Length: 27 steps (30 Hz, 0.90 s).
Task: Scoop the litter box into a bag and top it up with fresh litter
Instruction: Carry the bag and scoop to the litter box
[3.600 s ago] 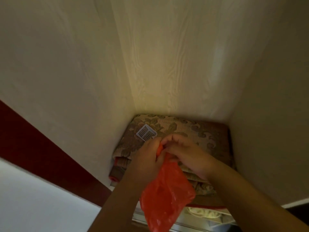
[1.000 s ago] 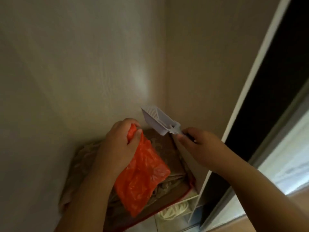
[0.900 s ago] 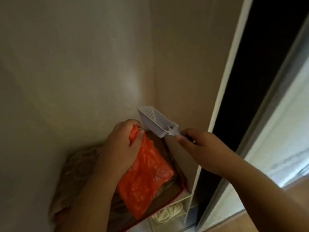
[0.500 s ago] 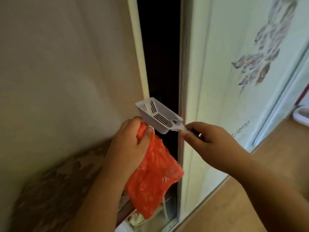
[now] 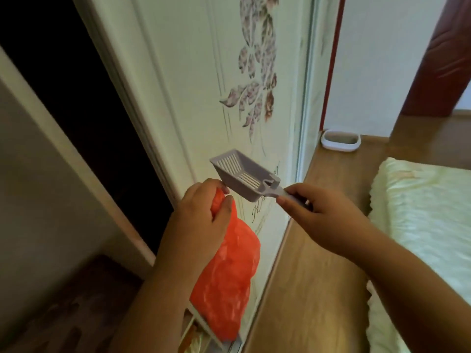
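1. At far left a pale panel [image 5: 38, 200] rises beside a dark gap [image 5: 76, 98] in the wardrobe; patterned cloth [image 5: 63, 314] lies in shadow at the bottom left.
2. The left hand [image 5: 201, 220] reaches up from the lower middle, forearm slanting up and to the right. Its fingers and thumb are curled tight round the gathered neck of the bag [image 5: 226, 281].
3. The bag is orange plastic and hangs limp below the fist, in front of the door's lower edge. Its mouth is bunched inside the fist, so whether anything is in it cannot be told.
4. Behind the hands stands a white door [image 5: 204, 72] with a printed flower pattern [image 5: 257, 72].
5. The scoop [image 5: 242, 174] is grey plastic with a slotted bowl. It is held level in the air just above and right of the left hand, its open end pointing up and left. The bowl holds nothing.
6. The right hand [image 5: 321, 217] comes in from the lower right, its forearm crossing above the wooden floor [image 5: 318, 289]. Thumb and fingers pinch the scoop's handle.
7. Far back on the floor, against the wall, sits a white tray [image 5: 340, 140], well apart from both hands; its contents are too small to make out.
8. At right lies a pale green bed [image 5: 420, 212].
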Motion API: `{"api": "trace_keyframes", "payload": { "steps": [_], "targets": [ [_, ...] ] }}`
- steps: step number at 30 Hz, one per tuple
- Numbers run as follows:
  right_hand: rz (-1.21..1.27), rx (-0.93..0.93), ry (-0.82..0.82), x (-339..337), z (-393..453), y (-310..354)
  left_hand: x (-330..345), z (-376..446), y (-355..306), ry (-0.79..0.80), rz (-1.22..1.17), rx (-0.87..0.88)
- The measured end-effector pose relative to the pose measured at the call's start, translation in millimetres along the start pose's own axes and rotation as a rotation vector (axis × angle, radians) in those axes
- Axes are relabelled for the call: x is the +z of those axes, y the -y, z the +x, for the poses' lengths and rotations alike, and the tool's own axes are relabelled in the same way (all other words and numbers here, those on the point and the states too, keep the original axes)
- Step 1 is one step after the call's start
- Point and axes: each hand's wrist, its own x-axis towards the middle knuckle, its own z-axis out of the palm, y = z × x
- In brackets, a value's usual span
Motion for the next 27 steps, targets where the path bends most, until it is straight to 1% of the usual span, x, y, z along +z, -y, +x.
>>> {"api": "trace_keyframes", "payload": {
  "steps": [6,9,13,21,27],
  "targets": [
    [-0.09,0.221,-0.181,-10.6,-30.2,-9.0,22.4,23.6,-6.7,0.124,-0.097,0.172],
    [-0.117,0.31,-0.241,-8.9,-48.6,-5.8,34.3,27.8,-11.3,0.188,-0.141,0.26],
    [-0.119,0.421,-0.331,-4.4,-75.2,-5.2,51.0,27.9,-12.8,0.287,-0.197,0.332],
    [-0.118,0.624,-0.424,3.5,-121.2,-15.5,80.4,24.6,-14.2,0.403,-0.268,0.42],
    [-0.105,0.676,-0.429,3.7,-124.1,-34.9,99.9,27.0,-23.2,0.439,-0.281,0.436]
  ]
}}
